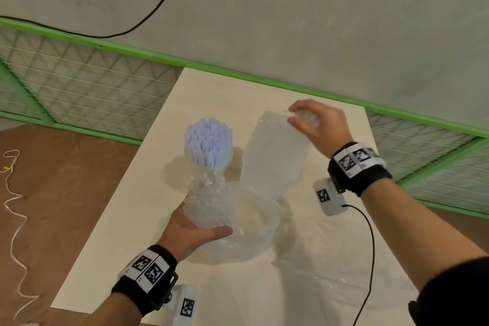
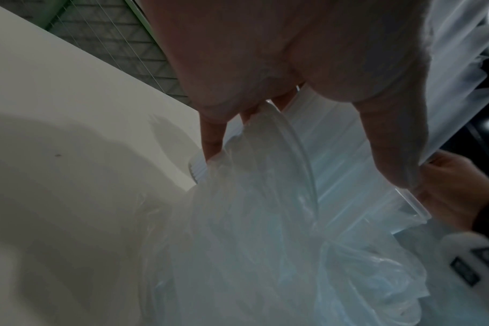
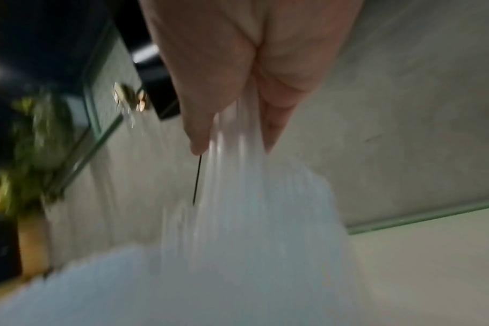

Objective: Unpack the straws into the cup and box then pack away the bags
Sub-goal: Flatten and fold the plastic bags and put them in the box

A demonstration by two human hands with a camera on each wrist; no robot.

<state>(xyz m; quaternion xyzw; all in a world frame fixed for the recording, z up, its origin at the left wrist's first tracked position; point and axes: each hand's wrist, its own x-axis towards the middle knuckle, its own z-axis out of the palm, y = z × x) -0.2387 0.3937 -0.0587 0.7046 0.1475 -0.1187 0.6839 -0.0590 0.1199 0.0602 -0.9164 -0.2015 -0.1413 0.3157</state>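
A clear cup (image 1: 210,160) packed with upright pale blue straws (image 1: 209,140) stands at the table's middle. My left hand (image 1: 203,219) grips a crumpled clear bag (image 1: 207,200) with a ribbed bundle inside, just in front of the cup. Beside it sits a clear round box (image 1: 267,230). My right hand (image 1: 293,116) pinches the top of a long clear bag of whitish straws (image 1: 275,159), held tilted with its lower end at the box. The left wrist view shows my left hand (image 2: 307,154) on clear plastic (image 2: 251,220). In the blurred right wrist view my right hand (image 3: 233,145) pinches the bag (image 3: 251,220).
A flat clear plastic bag (image 1: 344,259) lies on the cream table (image 1: 127,233) at the near right. A black cable (image 1: 371,246) hangs from my right wrist. A green mesh fence (image 1: 79,87) runs behind the table. Brown floor with a white cord (image 1: 13,219) is at left.
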